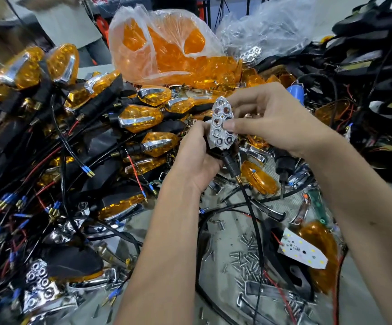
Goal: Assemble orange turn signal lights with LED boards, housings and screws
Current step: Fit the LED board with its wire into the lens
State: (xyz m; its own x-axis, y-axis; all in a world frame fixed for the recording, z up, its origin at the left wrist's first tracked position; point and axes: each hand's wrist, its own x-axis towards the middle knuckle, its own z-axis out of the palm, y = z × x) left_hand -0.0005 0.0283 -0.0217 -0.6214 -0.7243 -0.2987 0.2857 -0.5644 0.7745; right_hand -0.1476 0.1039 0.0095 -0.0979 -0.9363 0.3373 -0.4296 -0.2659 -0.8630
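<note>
Left hand: the left hand curls around a black housing at centre, its black cable trailing toward the near edge.
Right hand: the right hand pinches a chrome honeycomb reflector, shield-shaped, seated on the housing.
Materials: glossy amber lenses fill a crinkled clear plastic bag at far centre; finished orange signals with chrome trim heap at left.
Surface: a grey worktable, near right, carries scattered small metal screws and a white LED board.
</note>
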